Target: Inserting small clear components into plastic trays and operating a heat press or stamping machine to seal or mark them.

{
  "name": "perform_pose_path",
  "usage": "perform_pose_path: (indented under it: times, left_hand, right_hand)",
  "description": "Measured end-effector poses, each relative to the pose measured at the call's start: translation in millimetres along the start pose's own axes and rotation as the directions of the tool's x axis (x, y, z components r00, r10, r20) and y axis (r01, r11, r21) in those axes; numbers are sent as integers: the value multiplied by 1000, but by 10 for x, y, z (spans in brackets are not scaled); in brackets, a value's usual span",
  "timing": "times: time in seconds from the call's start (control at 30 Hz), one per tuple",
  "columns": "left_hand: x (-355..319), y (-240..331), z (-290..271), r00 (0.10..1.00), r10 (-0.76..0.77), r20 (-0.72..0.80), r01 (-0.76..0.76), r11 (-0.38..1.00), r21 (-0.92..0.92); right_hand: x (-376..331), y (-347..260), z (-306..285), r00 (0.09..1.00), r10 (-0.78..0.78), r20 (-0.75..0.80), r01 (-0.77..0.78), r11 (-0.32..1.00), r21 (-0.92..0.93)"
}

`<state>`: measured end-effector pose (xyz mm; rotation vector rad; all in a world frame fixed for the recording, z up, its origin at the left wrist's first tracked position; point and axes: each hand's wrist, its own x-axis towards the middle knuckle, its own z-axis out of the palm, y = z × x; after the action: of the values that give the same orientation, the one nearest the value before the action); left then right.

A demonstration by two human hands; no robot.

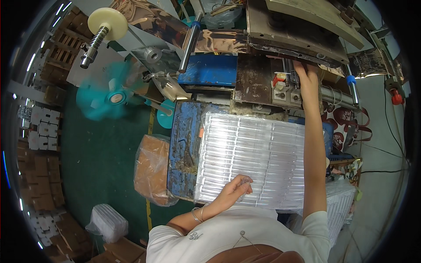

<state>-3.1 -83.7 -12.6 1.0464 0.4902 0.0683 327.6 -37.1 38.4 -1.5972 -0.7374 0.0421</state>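
My left hand (237,187) rests on the near edge of a clear plastic tray (254,153) with many long narrow slots, fingers curled around a small clear piece. The tray lies on a worn blue metal table (186,144). My right hand (306,72) is stretched far forward, fingers reaching under the grey press head (302,30) of a stamping machine, beside a small red-and-white fixture (280,81). What the right fingers hold is hidden by the machine.
A shiny copper foil web (175,30) runs over rollers at the top. A teal fan (112,96) spins at the left. A brown bagged bundle (153,168) sits by the table. White tray stacks (340,206) stand at the right; cardboard boxes line the left.
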Motion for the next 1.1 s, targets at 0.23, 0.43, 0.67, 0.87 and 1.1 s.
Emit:
perform_pose_path:
  times: [0.23, 0.43, 0.67, 0.87, 1.1]
  left_hand:
    - [-26, 24, 36, 999, -35, 2, 35, 998, 52]
    - [-32, -27, 33, 999, -35, 13, 34, 997, 65]
    - [-15, -13, 46, 997, -73, 9, 72, 995, 73]
    - [-33, 0, 43, 997, -76, 9, 75, 992, 97]
    - [-46, -50, 63, 997, -76, 5, 75, 994, 78]
  right_hand:
    - [4, -3, -1, 1000, -6, -4, 6, 1000, -1]
    - [11, 17, 2, 1000, -14, -7, 13, 998, -56]
    - [10, -24, 6, 999, -36, -14, 34, 991, -129]
    - [6, -4, 21, 998, -53, -13, 52, 996, -76]
    - [-18, 33, -7, 1000, -22, -3, 22, 998, -51]
